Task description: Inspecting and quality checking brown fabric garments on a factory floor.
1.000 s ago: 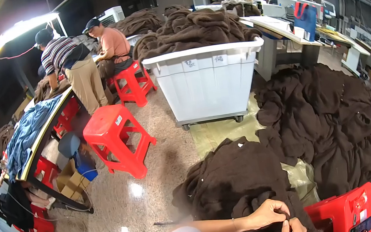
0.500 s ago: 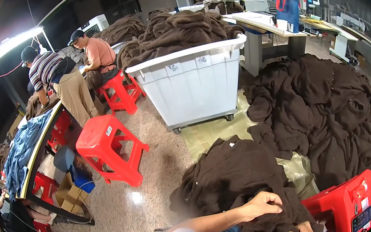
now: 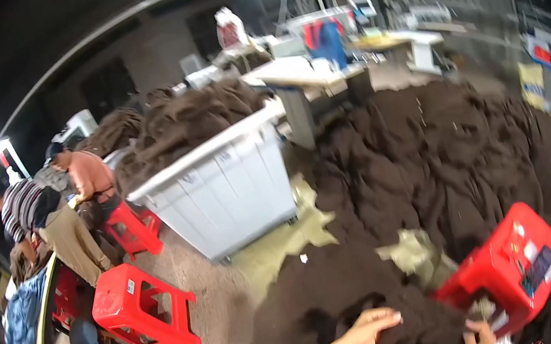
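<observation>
A heap of dark brown fleecy cloth [image 3: 322, 287] lies right in front of me, a small white spot near its upper edge. My left hand [image 3: 369, 330] rests over this cloth, its fingers stretched out toward the right. At the lower edge of the view, my right hand [image 3: 479, 336] has its fingers closed on the right edge of the cloth. Motion blurs the picture, and what lies under my left palm is hidden.
A red stool [image 3: 506, 265] with a phone on it stands at my right, beside a large brown cloth pile [image 3: 446, 159]. Ahead is a white wheeled bin [image 3: 228, 194] heaped with brown cloth. Another red stool [image 3: 142, 308] stands left; two people work beyond it.
The view has turned right, so bin and people sit farther left. My left hand's curled fingers have straightened over the cloth. My right hand has moved right with the cloth edge.
</observation>
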`<action>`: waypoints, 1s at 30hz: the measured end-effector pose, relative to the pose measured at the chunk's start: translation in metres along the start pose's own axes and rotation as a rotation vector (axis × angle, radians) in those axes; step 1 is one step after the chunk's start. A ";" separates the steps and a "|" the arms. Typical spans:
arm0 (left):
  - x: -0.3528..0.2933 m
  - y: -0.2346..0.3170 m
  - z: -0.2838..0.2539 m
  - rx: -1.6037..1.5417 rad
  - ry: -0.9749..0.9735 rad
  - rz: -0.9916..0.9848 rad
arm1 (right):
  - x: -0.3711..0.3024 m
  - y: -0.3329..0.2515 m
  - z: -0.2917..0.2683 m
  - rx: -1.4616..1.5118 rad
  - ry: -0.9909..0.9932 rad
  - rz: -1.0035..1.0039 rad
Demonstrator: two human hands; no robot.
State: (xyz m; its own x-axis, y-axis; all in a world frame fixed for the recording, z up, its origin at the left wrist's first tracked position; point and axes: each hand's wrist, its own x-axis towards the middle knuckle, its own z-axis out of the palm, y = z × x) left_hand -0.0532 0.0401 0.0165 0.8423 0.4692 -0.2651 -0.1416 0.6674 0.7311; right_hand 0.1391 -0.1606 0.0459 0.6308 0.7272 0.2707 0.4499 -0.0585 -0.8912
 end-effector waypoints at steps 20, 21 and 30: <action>0.010 -0.020 0.041 0.067 0.003 0.099 | 0.001 -0.010 0.065 -0.202 0.144 -0.643; 0.009 -0.022 0.040 0.067 0.004 0.101 | 0.001 -0.009 0.066 -0.197 0.128 -0.594; 0.008 -0.008 0.022 0.557 -0.093 0.309 | 0.019 -0.013 0.051 0.190 -0.358 -0.127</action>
State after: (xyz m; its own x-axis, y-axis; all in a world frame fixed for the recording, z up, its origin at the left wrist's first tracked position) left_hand -0.0339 0.0262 0.0221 0.8511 0.5229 0.0475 -0.1151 0.0975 0.9886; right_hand 0.1130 -0.1111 0.0445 0.3034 0.9141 0.2689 0.3637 0.1497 -0.9194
